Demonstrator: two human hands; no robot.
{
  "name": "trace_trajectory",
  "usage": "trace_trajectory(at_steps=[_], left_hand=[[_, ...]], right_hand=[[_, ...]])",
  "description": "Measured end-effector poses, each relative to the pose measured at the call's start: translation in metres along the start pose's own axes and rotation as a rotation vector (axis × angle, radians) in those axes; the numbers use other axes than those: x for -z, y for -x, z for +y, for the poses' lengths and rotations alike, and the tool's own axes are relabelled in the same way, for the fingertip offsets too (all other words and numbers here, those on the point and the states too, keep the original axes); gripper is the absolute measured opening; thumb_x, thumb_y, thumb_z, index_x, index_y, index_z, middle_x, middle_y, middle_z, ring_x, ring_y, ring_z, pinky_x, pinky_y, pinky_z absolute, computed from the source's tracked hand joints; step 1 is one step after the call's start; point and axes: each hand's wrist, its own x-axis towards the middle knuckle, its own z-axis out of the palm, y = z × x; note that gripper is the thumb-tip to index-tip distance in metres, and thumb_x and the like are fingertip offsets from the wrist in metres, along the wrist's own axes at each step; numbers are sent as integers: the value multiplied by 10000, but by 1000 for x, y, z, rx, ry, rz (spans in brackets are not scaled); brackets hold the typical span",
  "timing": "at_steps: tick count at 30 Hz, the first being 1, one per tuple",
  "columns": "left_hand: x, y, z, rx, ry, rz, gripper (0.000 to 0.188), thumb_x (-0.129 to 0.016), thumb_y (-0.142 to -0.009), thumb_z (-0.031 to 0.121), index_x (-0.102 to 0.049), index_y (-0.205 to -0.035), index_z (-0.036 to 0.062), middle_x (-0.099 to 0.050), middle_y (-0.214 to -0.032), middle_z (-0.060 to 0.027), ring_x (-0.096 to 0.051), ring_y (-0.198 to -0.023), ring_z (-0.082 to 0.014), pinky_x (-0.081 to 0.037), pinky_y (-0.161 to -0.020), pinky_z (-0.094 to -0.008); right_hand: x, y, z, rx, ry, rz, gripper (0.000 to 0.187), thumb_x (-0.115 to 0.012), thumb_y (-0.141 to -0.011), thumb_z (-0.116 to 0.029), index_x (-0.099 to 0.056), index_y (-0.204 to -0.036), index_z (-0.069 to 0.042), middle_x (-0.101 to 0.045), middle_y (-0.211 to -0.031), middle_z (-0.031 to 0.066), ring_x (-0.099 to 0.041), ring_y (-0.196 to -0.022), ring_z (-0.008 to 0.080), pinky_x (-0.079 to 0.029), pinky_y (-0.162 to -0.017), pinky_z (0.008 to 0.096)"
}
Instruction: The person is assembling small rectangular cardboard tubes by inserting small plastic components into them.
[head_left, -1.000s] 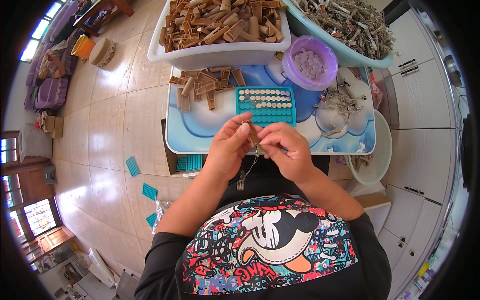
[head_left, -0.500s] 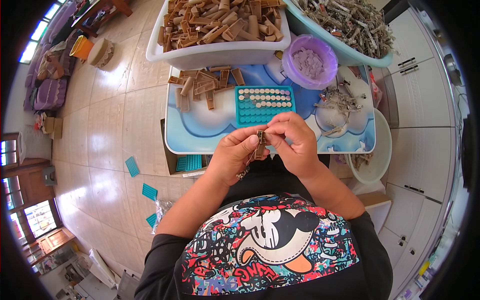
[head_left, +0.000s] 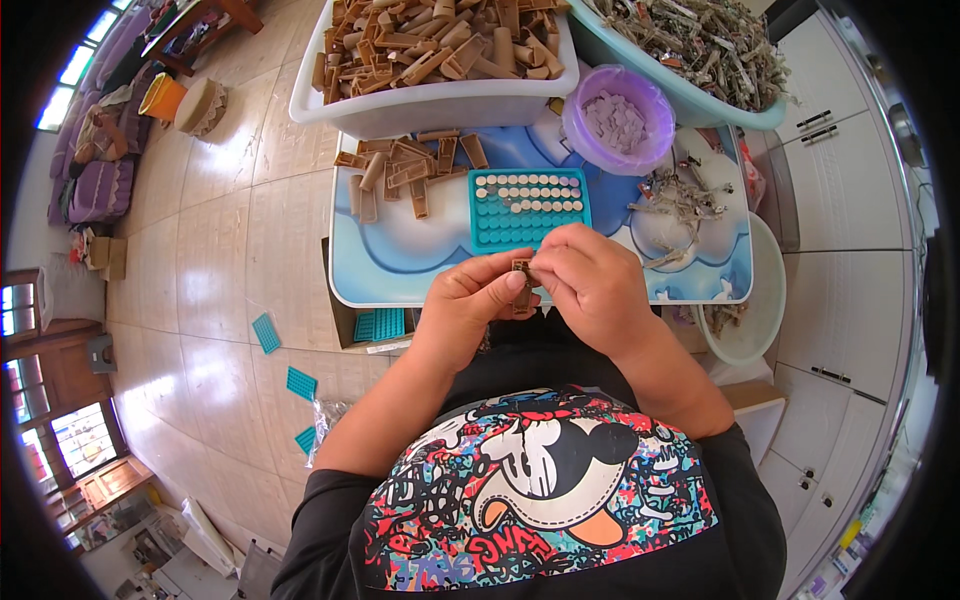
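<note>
Upright between my hands, just off the table's near edge, is a small brown plastic casing with an open hollow front. My left hand is closed on it, thumb pressed along its side. My right hand pinches at the casing's upper end; whatever its fingertips hold is hidden behind them. Just beyond my hands lies a teal tray with rows of round pockets, its far rows partly filled with pale button-like discs. Several loose brown casings are piled to the tray's left. Tangled wired parts lie to its right.
A white tub of brown casings and a pale green basin of wired parts stand at the back. A purple bowl holds pale chips. Another basin sits right of the table. More teal trays lie on the left floor.
My right hand has shifted slightly toward me, its fingers curling tighter at the casing's top. The dangling strand under my left hand shows less now. My left hand keeps its hold.
</note>
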Motion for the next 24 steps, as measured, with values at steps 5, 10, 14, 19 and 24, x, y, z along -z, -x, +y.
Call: trace_trajectory(at_steps=[5, 10, 14, 19, 24], left_hand=[[-3, 1, 1, 9, -31, 1, 301, -551, -911, 126, -553, -1177, -14, -639, -968, -85, -622, -819, -147, -541, -756, -299], [-5, -3, -1, -190, -23, 164, 252, -538, -918, 127, -521, -1124, -18, -633, -1021, -119, -604, -909, -153, -481, -837, -284], [-10, -3, -2, -365, -94, 160, 245, -557, -907, 143, -509, -1101, 1, -631, -1047, -140, -605, -955, -187, -460, -865, -308], [-8, -3, -4, -402, -42, 202, 222, -557, -904, 119, -510, -1089, 6, -627, -1063, -146, -600, -975, -199, -465, -867, -324], [-17, -1, 0, -387, 11, 227, 255, -558, -900, 83, -507, -1131, -11, -628, -1044, -145, -604, -955, -182, -473, -852, -295]], right_hand=[[-7, 3, 4, -60, -107, 17, 108, -663, -729, -43, -570, -781, -58, -570, -760, 63, -586, -662, 247, -466, -560, 326], [-22, 19, 3, -317, -392, 90, 247, -694, -776, -105, -531, -949, -39, -587, -792, 76, -605, -715, 199, -485, -633, 303], [-35, 24, -7, -350, -490, -34, 586, -719, -764, -115, -380, -1233, -29, -596, -884, 96, -604, -801, 176, -486, -723, 319], [-35, 24, -12, -612, -636, -160, 658, -713, -738, -63, -354, -1290, -38, -613, -918, 108, -600, -862, 196, -469, -761, 324], [-43, 23, -12, -343, -447, 19, 676, -690, -748, -27, -334, -1323, -47, -623, -879, 96, -610, -762, 170, -468, -727, 300]])
